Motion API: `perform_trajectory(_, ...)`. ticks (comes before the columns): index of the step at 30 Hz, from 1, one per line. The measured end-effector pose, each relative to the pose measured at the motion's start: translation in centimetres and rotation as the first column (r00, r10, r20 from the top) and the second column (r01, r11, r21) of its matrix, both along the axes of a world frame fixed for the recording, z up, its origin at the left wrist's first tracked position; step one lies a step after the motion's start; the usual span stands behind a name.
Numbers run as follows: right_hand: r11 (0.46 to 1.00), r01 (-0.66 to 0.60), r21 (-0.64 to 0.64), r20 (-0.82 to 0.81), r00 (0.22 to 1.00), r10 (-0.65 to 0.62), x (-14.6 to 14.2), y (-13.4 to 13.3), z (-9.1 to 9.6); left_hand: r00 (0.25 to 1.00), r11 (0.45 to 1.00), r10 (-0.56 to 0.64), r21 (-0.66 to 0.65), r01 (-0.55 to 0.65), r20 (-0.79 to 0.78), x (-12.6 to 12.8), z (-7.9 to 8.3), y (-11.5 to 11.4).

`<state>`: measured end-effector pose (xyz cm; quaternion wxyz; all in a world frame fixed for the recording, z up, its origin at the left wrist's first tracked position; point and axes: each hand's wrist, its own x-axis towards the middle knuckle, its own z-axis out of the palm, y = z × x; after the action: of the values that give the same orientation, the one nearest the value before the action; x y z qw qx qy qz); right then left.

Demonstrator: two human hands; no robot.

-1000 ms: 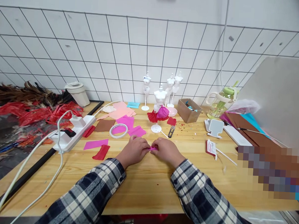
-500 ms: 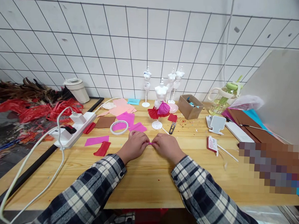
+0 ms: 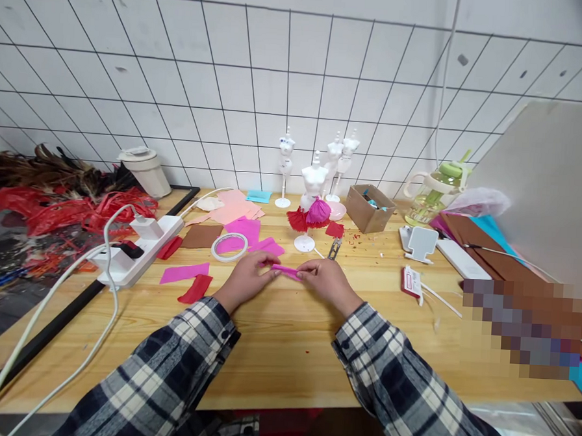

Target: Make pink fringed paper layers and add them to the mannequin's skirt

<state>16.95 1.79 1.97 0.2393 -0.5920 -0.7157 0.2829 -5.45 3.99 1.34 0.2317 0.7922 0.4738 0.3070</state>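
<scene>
Just above the wooden table (image 3: 283,367), the left hand (image 3: 245,279) and right hand (image 3: 327,283) each pinch one end of a pink paper strip (image 3: 285,270) with closed fingertips. That keeps it stretched between them; it is perhaps folded. Beyond, within easy reach, lie a tape ring (image 3: 229,247), pink paper pieces (image 3: 244,230) and a small dress form (image 3: 314,180) skirted in red and pink.

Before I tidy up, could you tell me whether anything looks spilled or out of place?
Tiny red cutting scraps litter the table beside the cardboard box. The power strip lies askew at the left edge. The pink strip between left hand and right hand looks fine.
</scene>
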Motion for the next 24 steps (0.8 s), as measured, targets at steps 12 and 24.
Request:
perform_trajectory(12,0.965,-0.165,0.203,0.493,0.869,0.045,-0.7,-1.0,1.4,0.959,0.972,0.039,0.235,0.029,-0.282,2.0,0.0,-1.3)
perform_trajectory(24,0.959,-0.182,0.215,0.483,0.873,0.058,-0.7,-1.0,0.8,0.916,0.903,0.004,0.394,0.169,-0.401,2.0,0.7,-1.8)
